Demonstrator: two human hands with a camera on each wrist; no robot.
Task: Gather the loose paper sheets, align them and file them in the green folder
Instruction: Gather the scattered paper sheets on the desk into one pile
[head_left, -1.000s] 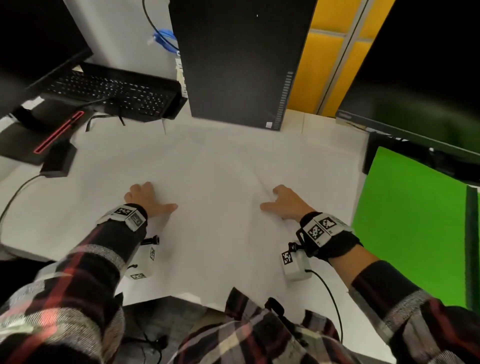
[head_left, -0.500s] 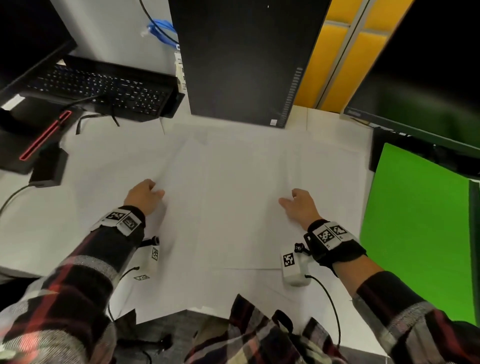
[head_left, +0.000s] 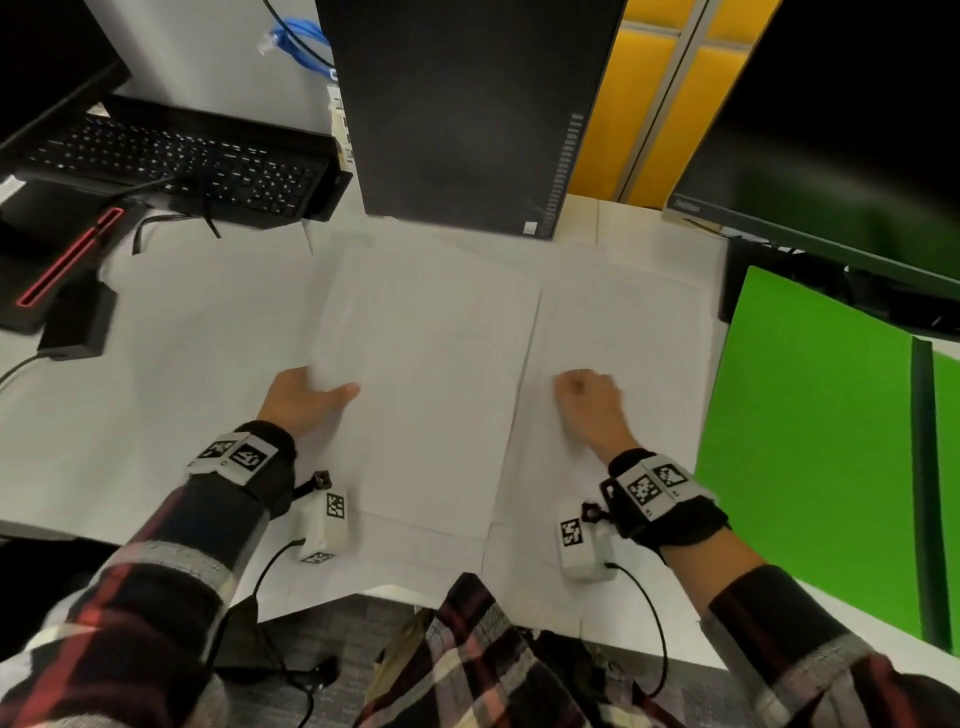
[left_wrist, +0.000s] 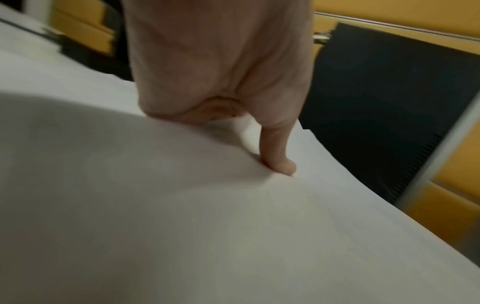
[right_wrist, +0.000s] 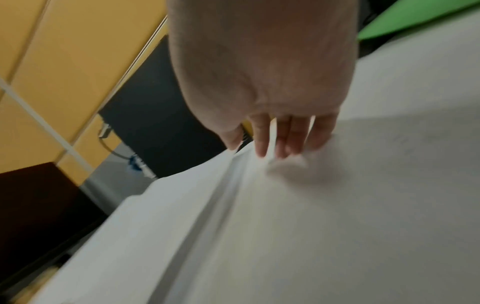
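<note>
My left hand (head_left: 306, 402) pinches the left edge of the middle sheet (head_left: 431, 374), thumb on top, to slide it. My right hand (head_left: 589, 402), blurred, seems loose-fingered on the right sheet (head_left: 623, 322). The green folder (head_left: 810, 447) waits open alongside.

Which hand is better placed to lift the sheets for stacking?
Left, probably. The left hand already has a sheet edge raised over its fingers; the right hand only touches flat paper.
</note>
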